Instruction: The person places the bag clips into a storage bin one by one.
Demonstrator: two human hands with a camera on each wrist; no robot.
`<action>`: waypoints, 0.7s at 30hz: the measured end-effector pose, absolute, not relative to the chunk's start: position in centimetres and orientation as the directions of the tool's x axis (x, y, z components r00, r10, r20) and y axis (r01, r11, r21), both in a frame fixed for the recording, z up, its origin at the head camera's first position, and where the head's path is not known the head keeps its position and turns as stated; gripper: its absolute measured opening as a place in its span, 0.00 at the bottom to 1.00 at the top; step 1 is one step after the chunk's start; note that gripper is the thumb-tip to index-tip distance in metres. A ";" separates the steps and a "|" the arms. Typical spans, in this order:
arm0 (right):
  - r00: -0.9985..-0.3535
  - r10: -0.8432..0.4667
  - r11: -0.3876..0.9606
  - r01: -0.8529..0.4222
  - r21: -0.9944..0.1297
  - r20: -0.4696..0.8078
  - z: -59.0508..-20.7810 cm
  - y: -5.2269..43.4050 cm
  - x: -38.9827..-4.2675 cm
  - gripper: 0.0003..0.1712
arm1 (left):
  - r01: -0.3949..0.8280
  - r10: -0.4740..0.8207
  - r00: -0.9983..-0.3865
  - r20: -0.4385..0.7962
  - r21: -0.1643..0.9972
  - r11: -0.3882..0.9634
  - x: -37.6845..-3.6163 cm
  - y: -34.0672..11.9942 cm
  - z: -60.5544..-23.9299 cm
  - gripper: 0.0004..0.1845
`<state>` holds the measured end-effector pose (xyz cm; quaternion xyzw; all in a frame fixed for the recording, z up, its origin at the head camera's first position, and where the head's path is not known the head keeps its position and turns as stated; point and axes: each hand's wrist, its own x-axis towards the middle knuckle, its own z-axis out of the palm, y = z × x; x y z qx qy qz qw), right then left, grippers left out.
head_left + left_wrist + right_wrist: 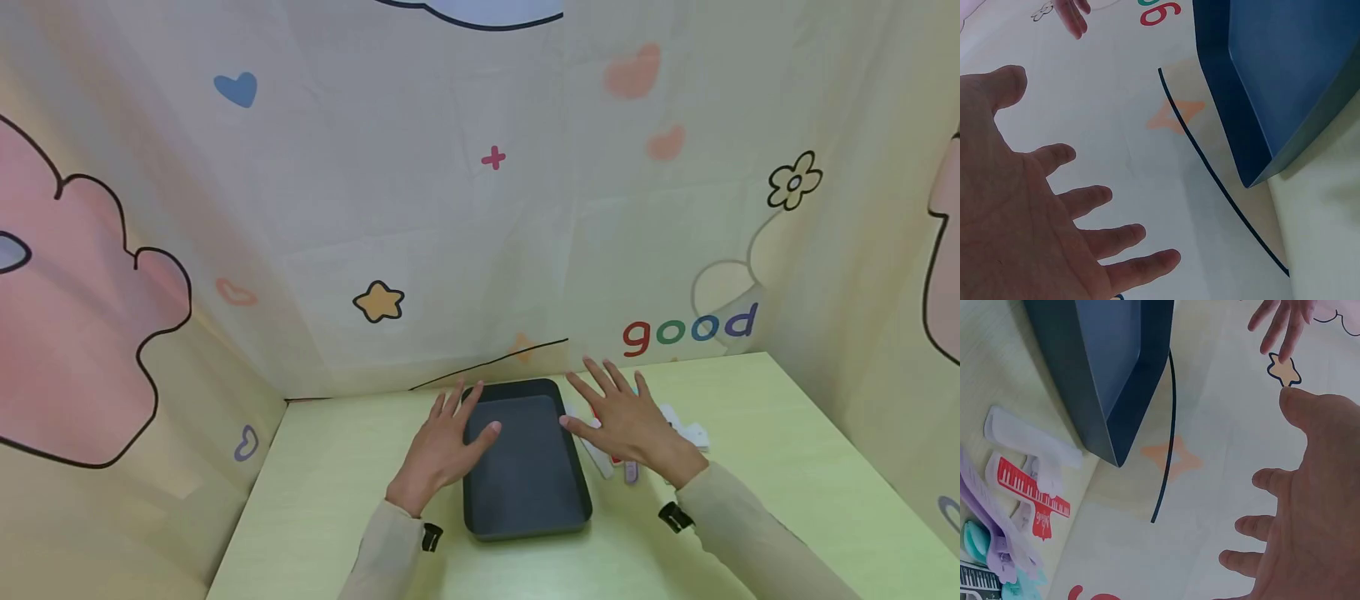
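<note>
- Dark grey-blue plastic tray [525,492] sits on the pale green table [750,500] straight ahead of you, its long side running from 6 to 12 o'clock; nothing shows inside it.
- Your left hand [446,442] is over the tray's left rim at about 10 o'clock of the tray, fingers straight and spread wide, thumb reaching in over the tray floor. It grips nothing; whether it touches the rim or hovers, you cannot tell.
- In the left wrist view that left hand [1029,212] shows an open palm with all fingers fanned apart, and the tray's corner [1272,94] lies off to its 2 o'clock.
- Your right hand [630,421] is at the tray's 2 o'clock, just beside the right rim, fingers also straight and wide, holding nothing.
- Under and beside that hand lies a small heap of flat plastic clips [1016,506]: white, lilac and teal pieces and a red one printed with piano keys [1032,494].
- Behind the table hangs a cartoon-printed cloth backdrop [480,208], at 12 o'clock.
</note>
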<state>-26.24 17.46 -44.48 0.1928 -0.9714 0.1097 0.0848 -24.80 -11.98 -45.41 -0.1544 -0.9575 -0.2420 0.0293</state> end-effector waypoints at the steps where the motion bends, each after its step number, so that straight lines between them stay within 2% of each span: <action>1: -0.912 -0.354 0.902 -0.391 -0.182 0.207 -44.6 17.6 -26.3 0.44 | 0.306 0.278 -0.952 0.128 0.464 0.832 -24.8 -12.0 -45.5 0.40; 10: -0.916 -0.340 0.912 -0.376 -0.164 0.213 -45.3 18.5 -26.5 0.43 | 0.282 0.266 -0.958 0.106 0.515 0.810 -25.0 -12.7 -46.4 0.41; 21: -0.922 -0.341 0.915 -0.370 -0.158 0.183 -46.0 19.6 -27.1 0.44 | 0.197 0.207 -0.977 0.052 0.597 0.777 -24.8 -13.3 -47.8 0.41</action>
